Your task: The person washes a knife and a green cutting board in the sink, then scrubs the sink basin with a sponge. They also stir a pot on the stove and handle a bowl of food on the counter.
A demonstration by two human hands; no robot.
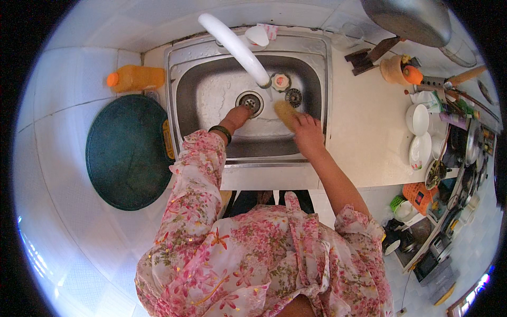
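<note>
A stainless steel sink (pixel 206 101) lies in front of me. My left hand (pixel 239 115), with a dark bangle on the wrist, reaches down to the round drain (pixel 249 104). Its fingertips are at the drain's strainer, and I cannot tell if they grip anything. A tan scrubbing pad, perhaps a loofah (pixel 284 113), is held in my right hand (pixel 308 132) over the right half of the basin. Just beyond the pad lie a dark slotted drain strainer (pixel 293 97) and a pale scalloped piece with a reddish centre (pixel 281 82). A white faucet spout (pixel 237 51) arches above, with water at its tip.
An orange-capped bottle (pixel 136 78) and a dark green round lid or board (pixel 126 152) are on the left. To the right, white bowls (pixel 418 119) sit on the counter (pixel 364 130), near a cleaver-like tool (pixel 370 55). A wok (pixel 412 20) hangs at upper right.
</note>
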